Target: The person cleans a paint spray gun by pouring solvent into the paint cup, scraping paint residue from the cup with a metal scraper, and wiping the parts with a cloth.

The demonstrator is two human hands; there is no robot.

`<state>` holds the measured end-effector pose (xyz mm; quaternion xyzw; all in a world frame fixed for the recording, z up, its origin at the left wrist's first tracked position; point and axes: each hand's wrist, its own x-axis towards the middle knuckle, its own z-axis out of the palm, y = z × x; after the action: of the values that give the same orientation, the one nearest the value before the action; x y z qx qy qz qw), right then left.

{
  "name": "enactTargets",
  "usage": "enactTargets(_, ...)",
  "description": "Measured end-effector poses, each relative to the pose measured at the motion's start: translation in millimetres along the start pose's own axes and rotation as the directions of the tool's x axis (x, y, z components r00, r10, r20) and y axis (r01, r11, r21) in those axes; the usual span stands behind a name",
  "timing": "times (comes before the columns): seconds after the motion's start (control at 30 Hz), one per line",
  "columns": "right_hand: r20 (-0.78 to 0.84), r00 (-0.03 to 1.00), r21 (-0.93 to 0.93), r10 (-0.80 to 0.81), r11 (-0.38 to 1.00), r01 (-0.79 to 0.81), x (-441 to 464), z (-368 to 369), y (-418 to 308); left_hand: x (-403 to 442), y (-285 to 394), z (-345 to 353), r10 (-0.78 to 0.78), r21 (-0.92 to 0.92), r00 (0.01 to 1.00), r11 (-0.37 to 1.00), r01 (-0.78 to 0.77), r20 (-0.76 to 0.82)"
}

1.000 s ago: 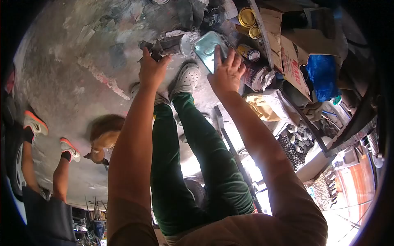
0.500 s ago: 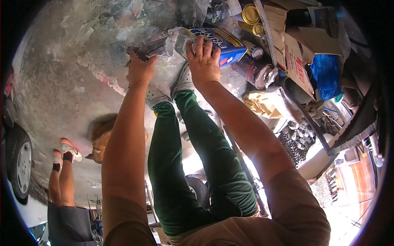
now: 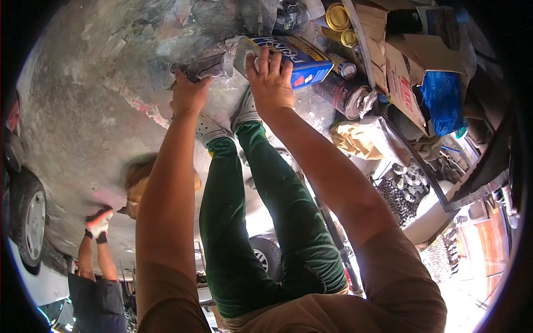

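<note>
A blue rectangular can [image 3: 302, 58] with yellow and white lettering lies tilted over the floor, its grey metal end facing left. My right hand [image 3: 271, 80] is on that end, fingers spread over its edge and gripping it. Just left of the can is a grey cup-like container [image 3: 217, 66] with a darker part at its left. My left hand [image 3: 190, 91] is closed around the darker part, thumb towards the cup. A small gap shows between cup and can. Whatever is inside the cup cannot be made out.
Paint tins [image 3: 340, 97], gold-lidded cans [image 3: 337, 18], open cardboard boxes [image 3: 402, 80] and a blue plastic bag [image 3: 442, 102] crowd the right. Below my feet in light clogs [image 3: 211, 130] is stained concrete. A brown animal [image 3: 139, 180], another person's legs [image 3: 105, 258] and a car wheel [image 3: 30, 216] are at left.
The can has tipped from showing its metal end to showing its blue label. My right hand has shifted left with it, and my left hand slightly left with the cup. The other person has moved.
</note>
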<state>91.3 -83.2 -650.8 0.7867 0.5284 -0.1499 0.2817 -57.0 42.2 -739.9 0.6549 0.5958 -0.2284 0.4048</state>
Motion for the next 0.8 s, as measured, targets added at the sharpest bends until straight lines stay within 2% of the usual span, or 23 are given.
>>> enactTargets(0.07, -0.002, 1.000, 0.004, -0.004, 1.000, 0.004, -1.2, 1.5, -0.7, -1.8, 1.9, -0.3, -0.019, 0.039, 1.000, 0.999, 0.019, -0.015)
enactTargets(0.17, -0.005, 1.000, 0.026, -0.004, 1.000, 0.004, -4.3, 0.7, 1.2, -4.1, 1.8, -5.8, 0.001, 0.011, 0.999, 1.000, -0.001, 0.043)
enactTargets(0.27, -0.030, 0.999, 0.049, 0.024, 0.999, -0.022, -7.7, 1.8, 10.2, -2.4, -2.6, 2.2, 0.044, -0.027, 0.999, 0.999, -0.044, -0.017)
enactTargets(0.43, -0.023, 0.985, 0.084, 0.168, 0.983, -0.166, -25.8, 6.4, 38.7, -7.2, 9.8, 11.4, 0.208, -0.300, 0.978, 0.933, -0.196, 0.006)
enactTargets(0.57, 0.043, 0.937, 0.215, 0.347, 0.912, -0.348, -48.4, 12.1, 67.5, -11.9, 33.7, 38.3, 0.296, -0.442, 0.955, 0.858, -0.260, 0.013)
enactTargets(0.6, 0.044, 0.923, 0.247, 0.382, 0.891, -0.380, -53.8, 19.7, 75.6, -17.4, 44.7, 41.8, 0.277, -0.434, 0.960, 0.870, -0.236, 0.034)
enactTargets(0.7, 0.139, 0.863, 0.385, 0.486, 0.776, -0.499, -65.0, 32.5, 103.5, -49.4, 82.6, 36.3, 0.246, -0.709, 0.951, 0.704, -0.043, 0.187)
enactTargets(0.73, 0.117, 0.832, 0.460, 0.542, 0.713, -0.530, -67.7, 43.6, 114.1, -40.9, 82.7, 45.8, 0.261, -0.654, 0.948, 0.752, -0.083, 0.180)
enactTargets(0.8, 0.142, 0.781, 0.583, 0.608, 0.586, -0.562, -67.5, 58.5, 135.6, -46.4, 91.3, 40.0, 0.248, -0.748, 0.921, 0.660, 0.065, 0.299)
